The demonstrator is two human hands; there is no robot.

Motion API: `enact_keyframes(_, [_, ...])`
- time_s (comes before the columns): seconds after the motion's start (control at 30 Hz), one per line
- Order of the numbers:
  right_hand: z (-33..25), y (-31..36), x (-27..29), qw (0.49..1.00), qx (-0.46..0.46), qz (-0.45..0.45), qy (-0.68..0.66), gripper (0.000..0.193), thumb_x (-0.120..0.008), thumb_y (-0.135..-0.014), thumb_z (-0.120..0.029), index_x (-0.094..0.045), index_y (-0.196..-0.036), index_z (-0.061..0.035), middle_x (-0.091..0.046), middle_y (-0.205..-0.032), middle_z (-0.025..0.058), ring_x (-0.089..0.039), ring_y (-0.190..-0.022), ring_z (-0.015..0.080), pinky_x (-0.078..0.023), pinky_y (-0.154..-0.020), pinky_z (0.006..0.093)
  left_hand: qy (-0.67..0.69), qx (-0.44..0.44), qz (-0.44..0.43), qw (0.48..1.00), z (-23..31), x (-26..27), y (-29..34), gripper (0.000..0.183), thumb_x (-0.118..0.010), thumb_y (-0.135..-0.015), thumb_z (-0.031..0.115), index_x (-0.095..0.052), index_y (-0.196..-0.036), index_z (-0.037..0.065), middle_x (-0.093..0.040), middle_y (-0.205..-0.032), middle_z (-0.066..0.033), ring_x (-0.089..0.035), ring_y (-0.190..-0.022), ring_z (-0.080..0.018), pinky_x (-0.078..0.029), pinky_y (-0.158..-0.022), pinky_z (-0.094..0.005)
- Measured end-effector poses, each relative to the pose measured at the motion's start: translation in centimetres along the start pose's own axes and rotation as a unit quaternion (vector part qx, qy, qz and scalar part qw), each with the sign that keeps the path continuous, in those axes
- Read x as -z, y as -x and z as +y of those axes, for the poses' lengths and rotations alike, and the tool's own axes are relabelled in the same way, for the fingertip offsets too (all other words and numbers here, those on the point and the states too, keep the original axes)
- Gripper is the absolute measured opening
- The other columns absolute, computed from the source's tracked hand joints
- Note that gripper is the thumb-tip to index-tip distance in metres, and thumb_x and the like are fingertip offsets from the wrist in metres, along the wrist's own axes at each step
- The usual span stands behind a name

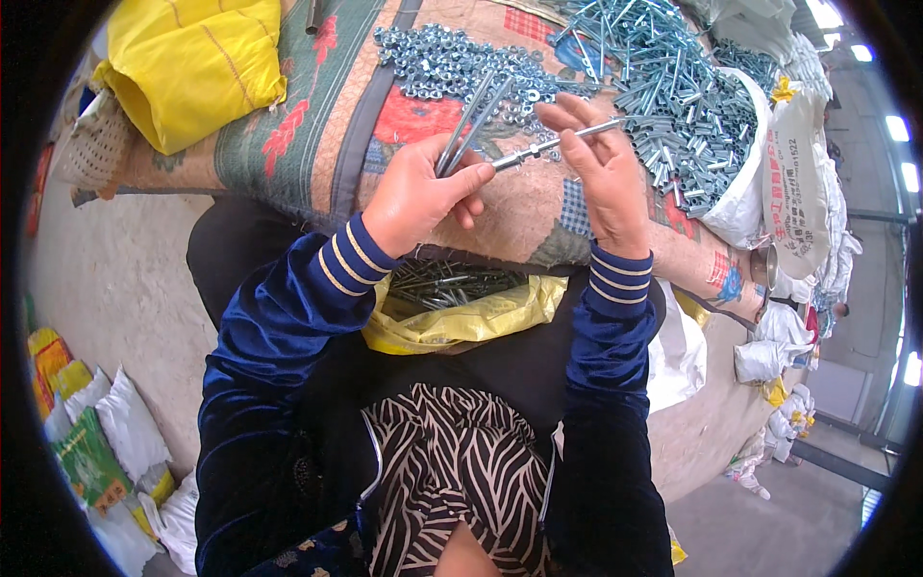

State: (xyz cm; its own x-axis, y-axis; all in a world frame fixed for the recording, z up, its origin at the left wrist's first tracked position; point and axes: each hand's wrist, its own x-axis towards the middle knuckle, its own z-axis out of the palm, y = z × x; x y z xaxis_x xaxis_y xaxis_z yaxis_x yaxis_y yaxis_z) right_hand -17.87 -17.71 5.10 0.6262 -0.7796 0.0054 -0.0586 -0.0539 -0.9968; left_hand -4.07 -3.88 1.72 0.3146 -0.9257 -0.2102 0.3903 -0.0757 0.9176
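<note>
My left hand (423, 188) is closed round several thin metal rods (471, 125) that point up and away. Between its thumb and finger it also pinches a long threaded bolt (514, 159), which points right and has a nut-like collar partway along. My right hand (608, 178) has its fingers stretched out and its thumb raised beside the bolt's far part. The bolt crosses in front of those fingers; whether they press on it I cannot tell. Beyond my hands, loose nuts (433, 60) lie spread on the patterned cloth (327, 125). A heap of bolts and metal sleeves (673, 96) lies to the right.
Below my hands, between my legs, a yellow bag (423, 332) holds more metal rods. A yellow sack (197, 67) sits at the far left of the cloth-covered surface. White sacks (793, 183) stand to the right, and filled bags (125, 423) lie on the floor at left.
</note>
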Motion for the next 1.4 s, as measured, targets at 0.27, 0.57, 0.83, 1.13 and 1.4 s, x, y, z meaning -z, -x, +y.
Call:
enact_keyframes(0.27, [1.8, -0.3, 0.9, 0.991, 0.065, -0.001, 0.117, 0.034, -0.066, -0.089, -0.027, -0.063, -0.104, 0.0034, -0.065, -0.079, 0.0062, -0.06, -0.072, 0.0088, -0.045, -0.062, 0.0213, 0.003, -0.027, -0.006, 1.0, -0.4, 0.4, -0.1, 0.016, -0.064, -0.088, 0.01, -0.055, -0.096, 0.0, -0.06, -0.074, -0.0049, -0.061, -0.06, -0.0118, -0.051, -0.051, -0.0238])
enact_keyframes(0.57, [0.9, -0.2, 0.1, 0.993, 0.101, 0.061, -0.026, 0.026, -0.061, -0.092, -0.02, -0.063, -0.104, 0.0036, -0.067, -0.081, 0.0073, -0.064, -0.072, 0.0111, -0.048, -0.064, 0.0209, -0.016, -0.029, -0.019, 0.999, -0.1, 0.2, -0.1, 0.018, -0.065, -0.087, 0.009, -0.054, -0.099, -0.001, -0.06, -0.075, -0.0052, -0.061, -0.061, -0.0123, -0.051, -0.052, -0.0243])
enact_keyframes(0.83, [0.2, 0.1, -0.2, 0.991, 0.042, -0.03, -0.125, 0.034, -0.063, -0.091, -0.026, -0.062, -0.109, 0.0034, -0.068, -0.082, 0.0079, -0.064, -0.073, 0.0117, -0.048, -0.066, 0.0207, -0.018, -0.037, -0.019, 0.999, 0.2, 0.3, 0.1, 0.017, -0.064, -0.088, 0.009, -0.054, -0.098, 0.0, -0.06, -0.074, -0.005, -0.06, -0.061, -0.0118, -0.05, -0.052, -0.024])
enact_keyframes(1.13, [0.9, 0.2, 1.1, 0.995, -0.028, -0.057, -0.075, 0.037, -0.065, -0.089, -0.022, -0.058, -0.116, 0.002, -0.064, -0.081, 0.0014, -0.053, -0.063, 0.0041, -0.04, -0.053, 0.0175, -0.05, -0.053, -0.003, 0.997, 0.3, -0.1, 0.0, 0.011, -0.063, -0.086, 0.006, -0.056, -0.09, -0.001, -0.06, -0.07, -0.005, -0.059, -0.057, -0.0109, -0.049, -0.049, -0.0232])
enact_keyframes(1.4, [1.3, 1.5, -1.6, 0.999, 0.001, -0.005, 0.05, 0.017, -0.07, -0.083, -0.017, -0.068, -0.089, -0.0014, -0.055, -0.062, -0.0057, -0.045, -0.058, 0.0007, -0.035, -0.049, 0.0193, -0.347, -0.211, 0.055, 0.912, -0.4, 0.0, 0.7, 0.013, -0.063, -0.087, 0.012, -0.06, -0.084, 0.0, -0.053, -0.06, -0.0049, -0.052, -0.056, -0.0112, -0.04, -0.052, -0.0301])
